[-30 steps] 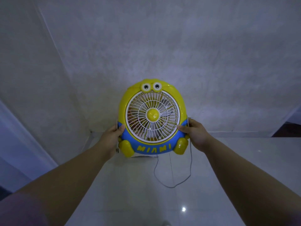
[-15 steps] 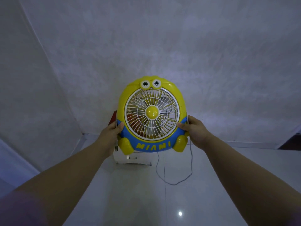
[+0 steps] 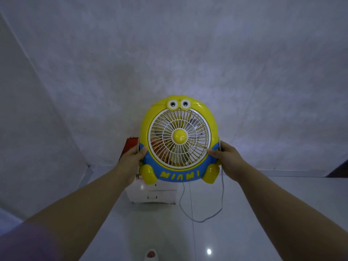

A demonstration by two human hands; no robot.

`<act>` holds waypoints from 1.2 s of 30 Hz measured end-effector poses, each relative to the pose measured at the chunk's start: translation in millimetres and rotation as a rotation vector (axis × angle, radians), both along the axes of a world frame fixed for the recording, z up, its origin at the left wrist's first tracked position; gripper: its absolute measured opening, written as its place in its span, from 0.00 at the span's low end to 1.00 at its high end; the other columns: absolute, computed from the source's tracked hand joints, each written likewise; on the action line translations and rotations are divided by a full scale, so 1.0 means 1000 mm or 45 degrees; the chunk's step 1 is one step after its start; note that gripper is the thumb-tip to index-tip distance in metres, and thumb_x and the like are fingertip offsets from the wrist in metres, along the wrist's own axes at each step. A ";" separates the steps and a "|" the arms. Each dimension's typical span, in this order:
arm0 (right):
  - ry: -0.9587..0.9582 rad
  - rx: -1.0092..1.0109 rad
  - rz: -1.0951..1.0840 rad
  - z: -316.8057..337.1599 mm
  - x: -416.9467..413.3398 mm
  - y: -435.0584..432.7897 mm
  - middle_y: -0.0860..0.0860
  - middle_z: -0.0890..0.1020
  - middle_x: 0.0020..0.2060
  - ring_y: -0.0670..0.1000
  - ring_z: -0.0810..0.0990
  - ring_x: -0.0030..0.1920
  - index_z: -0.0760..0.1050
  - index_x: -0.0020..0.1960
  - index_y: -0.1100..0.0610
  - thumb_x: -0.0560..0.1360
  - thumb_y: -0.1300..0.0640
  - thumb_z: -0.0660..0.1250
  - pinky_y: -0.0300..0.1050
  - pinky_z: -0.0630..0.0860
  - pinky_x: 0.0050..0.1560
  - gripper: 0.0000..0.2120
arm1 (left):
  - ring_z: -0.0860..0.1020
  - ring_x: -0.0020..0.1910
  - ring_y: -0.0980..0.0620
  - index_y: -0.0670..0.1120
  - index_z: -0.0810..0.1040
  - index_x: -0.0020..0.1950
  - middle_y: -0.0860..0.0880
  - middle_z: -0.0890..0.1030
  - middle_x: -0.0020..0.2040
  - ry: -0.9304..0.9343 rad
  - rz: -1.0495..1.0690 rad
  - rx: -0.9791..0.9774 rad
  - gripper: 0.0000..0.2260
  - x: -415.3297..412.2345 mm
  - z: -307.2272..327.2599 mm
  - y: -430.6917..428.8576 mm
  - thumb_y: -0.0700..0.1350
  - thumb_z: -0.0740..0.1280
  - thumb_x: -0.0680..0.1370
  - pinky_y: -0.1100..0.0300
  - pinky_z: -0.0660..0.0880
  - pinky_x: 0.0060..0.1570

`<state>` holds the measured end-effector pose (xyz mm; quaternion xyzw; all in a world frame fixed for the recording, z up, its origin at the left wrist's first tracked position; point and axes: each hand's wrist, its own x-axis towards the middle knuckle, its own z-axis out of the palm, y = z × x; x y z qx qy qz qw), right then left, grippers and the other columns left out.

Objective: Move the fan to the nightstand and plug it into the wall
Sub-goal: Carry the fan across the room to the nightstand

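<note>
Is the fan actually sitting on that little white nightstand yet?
Apart. The head view shows both hands, left hand and right hand, holding the fan in the air, with the white nightstand lower down.
</note>
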<state>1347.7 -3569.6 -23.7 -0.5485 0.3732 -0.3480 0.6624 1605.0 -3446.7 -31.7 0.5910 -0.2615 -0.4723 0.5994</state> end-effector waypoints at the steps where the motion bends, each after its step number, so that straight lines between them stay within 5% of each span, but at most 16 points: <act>1: 0.005 0.004 -0.021 0.001 0.007 -0.009 0.60 0.80 0.56 0.58 0.81 0.53 0.73 0.61 0.61 0.72 0.66 0.65 0.49 0.81 0.49 0.18 | 0.78 0.52 0.46 0.44 0.73 0.63 0.45 0.79 0.56 0.011 -0.009 0.004 0.14 0.008 0.000 -0.012 0.45 0.60 0.79 0.48 0.75 0.51; 6: 0.020 -0.009 -0.121 0.006 0.042 -0.047 0.61 0.80 0.57 0.60 0.80 0.55 0.73 0.62 0.62 0.72 0.66 0.66 0.51 0.80 0.50 0.18 | 0.78 0.49 0.49 0.45 0.74 0.60 0.47 0.79 0.53 0.009 -0.071 -0.025 0.12 0.043 0.007 -0.064 0.44 0.59 0.79 0.47 0.74 0.54; 16: -0.020 -0.013 -0.204 0.010 0.090 -0.096 0.58 0.81 0.53 0.55 0.82 0.49 0.73 0.62 0.62 0.72 0.67 0.65 0.41 0.81 0.40 0.18 | 0.74 0.62 0.41 0.45 0.72 0.65 0.43 0.75 0.66 -0.041 -0.181 0.009 0.15 0.105 0.002 -0.137 0.45 0.60 0.79 0.41 0.71 0.63; 26: 0.005 0.028 -0.237 -0.009 0.097 -0.157 0.59 0.81 0.53 0.53 0.82 0.48 0.72 0.62 0.63 0.72 0.67 0.65 0.39 0.81 0.39 0.19 | 0.75 0.61 0.40 0.44 0.72 0.64 0.43 0.76 0.63 -0.007 -0.176 0.101 0.15 0.113 -0.014 -0.205 0.45 0.60 0.78 0.40 0.72 0.62; 33: 0.039 0.070 -0.151 -0.020 0.099 -0.236 0.55 0.82 0.51 0.52 0.82 0.47 0.73 0.61 0.61 0.71 0.68 0.66 0.41 0.81 0.39 0.18 | 0.78 0.54 0.44 0.46 0.73 0.62 0.45 0.78 0.59 0.034 -0.145 0.118 0.13 0.112 -0.033 -0.261 0.45 0.60 0.79 0.48 0.75 0.51; 36: 0.077 0.089 -0.085 -0.027 0.098 -0.272 0.57 0.81 0.53 0.53 0.82 0.49 0.73 0.62 0.61 0.71 0.67 0.66 0.41 0.81 0.40 0.19 | 0.77 0.56 0.43 0.49 0.75 0.55 0.45 0.77 0.58 0.043 -0.093 0.159 0.08 0.107 -0.043 -0.285 0.45 0.60 0.78 0.45 0.74 0.57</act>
